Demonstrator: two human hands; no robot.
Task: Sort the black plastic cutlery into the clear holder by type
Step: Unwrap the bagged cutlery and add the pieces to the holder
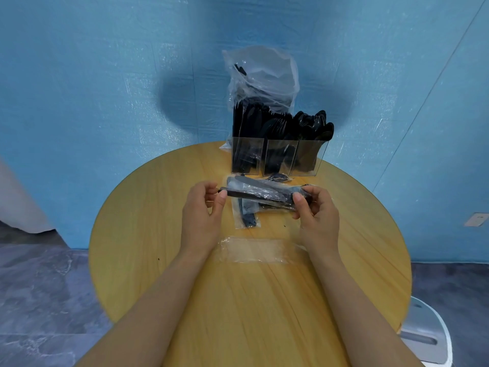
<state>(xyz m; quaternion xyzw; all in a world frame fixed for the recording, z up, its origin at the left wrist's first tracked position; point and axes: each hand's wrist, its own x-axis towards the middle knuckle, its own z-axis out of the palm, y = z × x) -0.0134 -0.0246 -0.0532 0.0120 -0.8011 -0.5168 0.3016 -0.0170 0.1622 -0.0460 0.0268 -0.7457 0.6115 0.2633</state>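
Packet: clear wrapped cutlery packet (260, 195) with black pieces inside, held level above the table, stretched between both hands, near side of the holder.
Left hand: left hand (203, 215) pinches the packet's left end, thumb and fingers curled on a black handle tip.
Right hand: right hand (316, 213) grips the packet's right end, thumb on top, fingers wrapped under.
Second packet: another wrapped cutlery packet (246, 215) lies flat on the table just below the held one, pointing toward the person.
Holder: clear holder (277, 157) stands upright at the table's far edge, three compartments, all packed with black cutlery; left looks like knives, middle forks, right spoons.
Loose piece: small black item (277, 178) on the table just in front of the holder; type unclear.
Empty wrapper: clear plastic wrapper (252, 250) lies flat between the forearms.
Bag: clear plastic bag (262, 75) with more black cutlery stands behind the holder.
Table: round wooden table (164, 234).
Background: blue wall (92, 75), grey floor (39, 287).
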